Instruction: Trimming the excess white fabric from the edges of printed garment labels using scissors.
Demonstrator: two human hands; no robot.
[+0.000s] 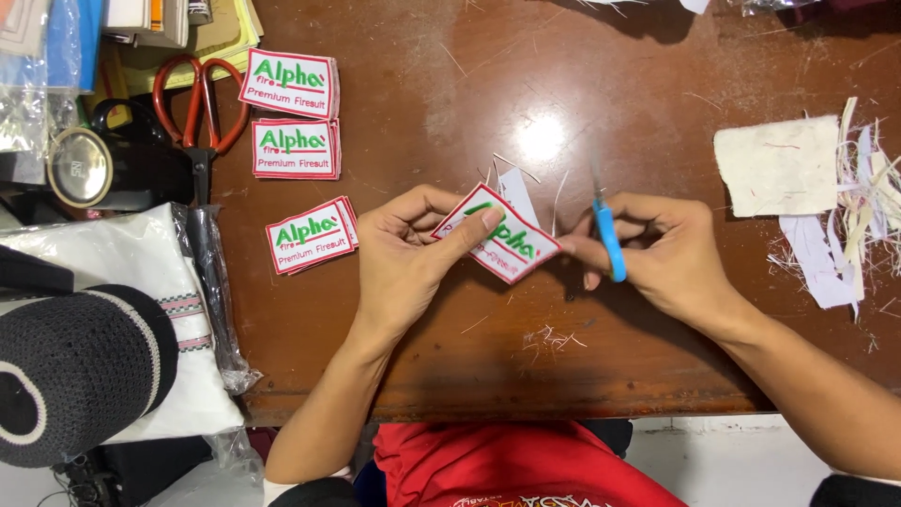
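Now, patch (502, 239): I see a white rectangle, red border, green lettering, tilted above the surface (450, 84).
Left hand (404, 258): grip pinching the patch's left corner.
Right hand (662, 253): grip pressed around blue snips (608, 239) at the patch's right corner.
Surface: worn brown wood, loose threads, patch stacks (296, 113), red scissors (199, 113).

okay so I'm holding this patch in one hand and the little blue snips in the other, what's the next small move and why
Probably bring the blue snips in your right hand to the right corner of the patch, where they nearly touch it. Your left hand pinches the patch tilted above the table, and cut threads lie beneath, so trimming that edge looks likely. I cannot see a loose thread there.
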